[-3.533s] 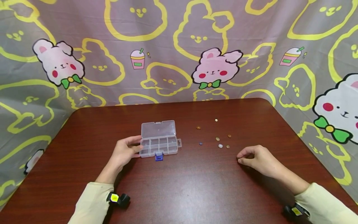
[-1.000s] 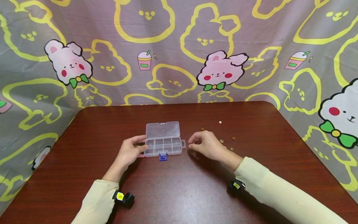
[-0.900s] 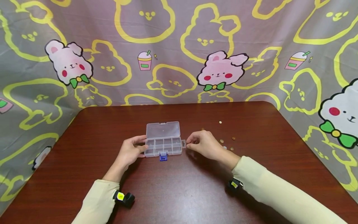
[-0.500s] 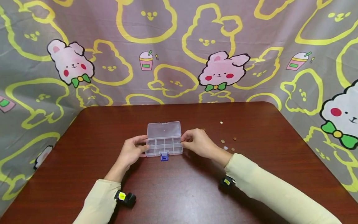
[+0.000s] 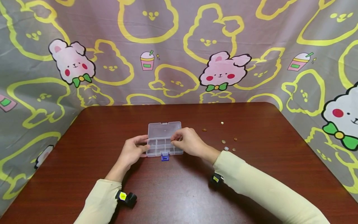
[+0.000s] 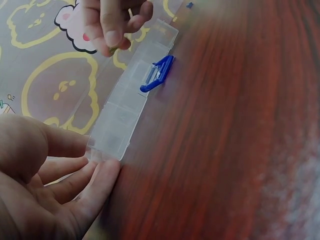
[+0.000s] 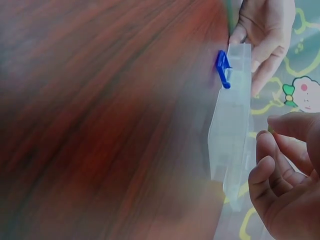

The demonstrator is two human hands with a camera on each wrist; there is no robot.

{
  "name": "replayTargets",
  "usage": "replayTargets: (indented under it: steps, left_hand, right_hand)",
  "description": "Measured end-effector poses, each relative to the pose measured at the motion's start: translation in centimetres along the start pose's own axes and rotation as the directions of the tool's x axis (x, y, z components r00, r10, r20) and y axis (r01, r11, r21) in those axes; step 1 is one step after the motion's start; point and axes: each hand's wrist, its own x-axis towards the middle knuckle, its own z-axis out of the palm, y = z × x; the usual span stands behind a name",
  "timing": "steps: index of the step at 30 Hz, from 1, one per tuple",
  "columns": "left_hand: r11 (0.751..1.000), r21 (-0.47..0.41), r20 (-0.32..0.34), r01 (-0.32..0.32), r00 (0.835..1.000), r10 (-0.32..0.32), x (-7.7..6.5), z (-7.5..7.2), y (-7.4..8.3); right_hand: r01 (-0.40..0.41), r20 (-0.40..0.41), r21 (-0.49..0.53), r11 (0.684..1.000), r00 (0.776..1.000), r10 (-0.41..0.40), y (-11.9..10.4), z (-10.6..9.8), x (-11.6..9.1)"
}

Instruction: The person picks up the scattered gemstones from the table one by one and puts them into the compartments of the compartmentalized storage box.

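Observation:
A clear plastic compartment box point(image 5: 160, 150) with a blue latch point(image 5: 165, 157) lies on the table, its lid point(image 5: 159, 130) raised at the back. My left hand point(image 5: 134, 151) grips the box's left end, thumb at the front and fingers behind. Over the right-hand compartments hovers my right hand point(image 5: 190, 143). Between thumb and fingertip it pinches a tiny greenish stone point(image 7: 271, 129), mostly hidden by the fingers; the left wrist view also shows this stone point(image 6: 113, 50). No stones are visible in the compartments I can see.
Several small stones lie right of the box: an orange-brown one point(image 5: 204, 130), a pale one point(image 5: 222, 123), a whitish one point(image 5: 226, 148) and brownish ones point(image 5: 223, 142). A small blue piece point(image 6: 189, 5) shows in the left wrist view. Patterned cloth point(image 5: 167, 46) hangs behind the table.
My right hand has travelled left from the table's right side, past the stones, to above the box. My left hand keeps its grip on the box. The head view has shifted slightly.

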Motion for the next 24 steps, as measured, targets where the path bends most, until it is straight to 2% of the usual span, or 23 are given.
replayTargets:
  steps: [7, 16, 24]
  left_hand:
    - [1.0, 0.004, 0.001, 0.006, 1.0, -0.006, -0.1, 0.0, 0.1]
    - [1.0, -0.001, 0.004, 0.004, 1.0, -0.004, -0.1, 0.0, 0.3]
    - [1.0, 0.002, 0.01, 0.007, 1.0, -0.007, -0.1, -0.1, 0.2]
  right_hand:
    - [0.001, 0.026, 0.002, 1.0, 1.0, -0.001, -1.1, 1.0, 1.2]
    - [-0.008, 0.077, -0.044, 0.999, 0.997, 0.012, -2.5, 2.1, 2.7]
    - [-0.018, 0.082, -0.055, 0.998, 0.996, 0.022, -3.4, 3.4, 3.8]
